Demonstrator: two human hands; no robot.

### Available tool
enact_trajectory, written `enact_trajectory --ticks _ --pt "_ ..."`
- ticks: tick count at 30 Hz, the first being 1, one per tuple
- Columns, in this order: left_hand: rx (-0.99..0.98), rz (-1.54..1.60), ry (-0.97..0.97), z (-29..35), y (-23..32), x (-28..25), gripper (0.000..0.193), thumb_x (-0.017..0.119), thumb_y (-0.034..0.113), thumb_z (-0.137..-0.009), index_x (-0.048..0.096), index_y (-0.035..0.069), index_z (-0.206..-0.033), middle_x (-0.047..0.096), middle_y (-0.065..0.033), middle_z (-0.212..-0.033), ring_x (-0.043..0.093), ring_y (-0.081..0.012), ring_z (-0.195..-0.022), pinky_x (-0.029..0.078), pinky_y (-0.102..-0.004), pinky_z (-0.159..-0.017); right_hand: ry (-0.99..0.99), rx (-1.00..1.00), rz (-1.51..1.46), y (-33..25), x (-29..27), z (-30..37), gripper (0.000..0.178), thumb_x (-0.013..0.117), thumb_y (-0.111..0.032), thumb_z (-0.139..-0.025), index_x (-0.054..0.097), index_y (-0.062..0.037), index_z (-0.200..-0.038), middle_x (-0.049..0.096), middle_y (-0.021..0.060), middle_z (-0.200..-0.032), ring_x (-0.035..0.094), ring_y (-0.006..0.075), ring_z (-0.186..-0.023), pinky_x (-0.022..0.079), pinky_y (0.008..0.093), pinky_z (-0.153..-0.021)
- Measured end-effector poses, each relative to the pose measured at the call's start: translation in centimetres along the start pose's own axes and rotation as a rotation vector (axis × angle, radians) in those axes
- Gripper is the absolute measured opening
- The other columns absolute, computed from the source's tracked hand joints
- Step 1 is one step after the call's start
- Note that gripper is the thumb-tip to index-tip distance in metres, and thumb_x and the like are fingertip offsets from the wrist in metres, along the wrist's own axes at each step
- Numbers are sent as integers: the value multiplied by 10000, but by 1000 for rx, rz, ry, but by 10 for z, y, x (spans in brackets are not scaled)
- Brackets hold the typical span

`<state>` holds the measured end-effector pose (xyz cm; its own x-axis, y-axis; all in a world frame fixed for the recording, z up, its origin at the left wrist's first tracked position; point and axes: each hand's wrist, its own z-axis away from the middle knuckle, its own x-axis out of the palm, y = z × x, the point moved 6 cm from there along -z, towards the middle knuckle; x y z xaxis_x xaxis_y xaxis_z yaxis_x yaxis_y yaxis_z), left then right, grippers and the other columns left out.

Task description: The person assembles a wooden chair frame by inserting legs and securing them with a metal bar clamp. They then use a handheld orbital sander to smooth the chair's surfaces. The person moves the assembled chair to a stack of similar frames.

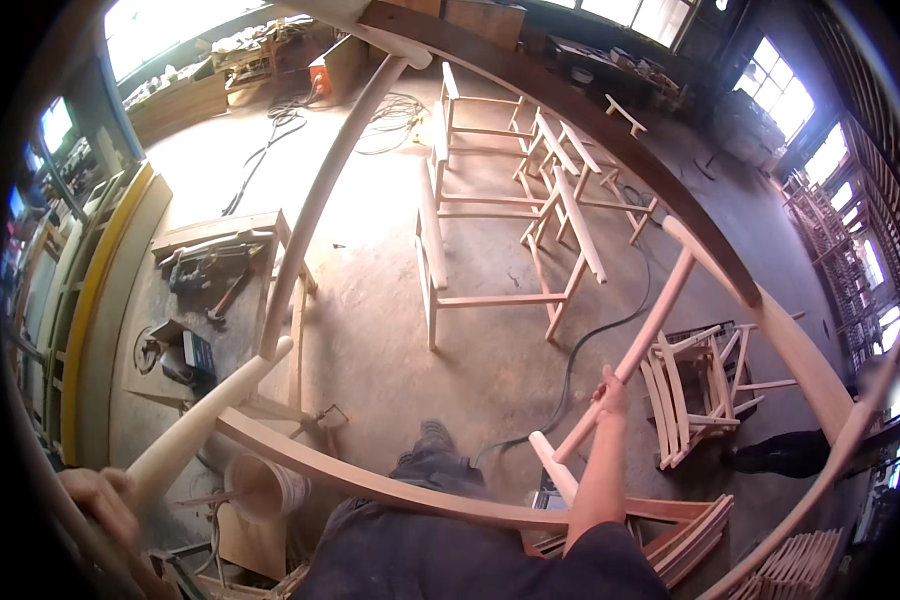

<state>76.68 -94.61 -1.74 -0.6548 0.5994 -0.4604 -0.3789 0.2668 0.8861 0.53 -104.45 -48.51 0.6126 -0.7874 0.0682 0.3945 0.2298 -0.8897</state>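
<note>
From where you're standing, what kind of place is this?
Probably a furniture workshop: bare chair-like frames stand ahead, a hammer lies to the left, and the right hand grips a big wooden frame.

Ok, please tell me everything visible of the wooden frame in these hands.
The open wooden frame looks smooth, mostly pale: round-ended posts, slender side rails, curved crosspieces, the far one darker. Its near crosspiece runs close before the person's body. The right hand grips its right side rail; the left hand holds its near-left post.
</note>
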Motion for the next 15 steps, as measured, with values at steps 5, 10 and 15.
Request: enact_trajectory --ticks 5,10,15 --pt "-43 282 -167 -48 -39 -46 342 813 261 -852 662 114 -1122 752 -97 -997 724 -196 -995 362 -383 -1159 15 -28 -10 -64 46 -50 339 816 -312 -812 524 -140 -823 478 -5 -611 484 150 -477 399 318 -467" --pt "-12 121 -92 -32 -131 -140 424 859 180 -801 611 72 -1127 712 -142 -1070 700 -199 -979 440 -385 -1102 44 -184 9 -137 161 -91 369 843 -356 -798 531 -158 -806 484 -2 -624 485 148 -476 408 318 -471" --pt "-47 69 235 -140 -142 -206 407 819 144 -828 589 57 -1152 685 -152 -1130 676 -185 -1015 454 -376 -1092 -24 -295 -46 -215 299 -158 390 849 -379 -800 523 -166 -800 478 -17 -634 473 131 -500 388 302 -492"
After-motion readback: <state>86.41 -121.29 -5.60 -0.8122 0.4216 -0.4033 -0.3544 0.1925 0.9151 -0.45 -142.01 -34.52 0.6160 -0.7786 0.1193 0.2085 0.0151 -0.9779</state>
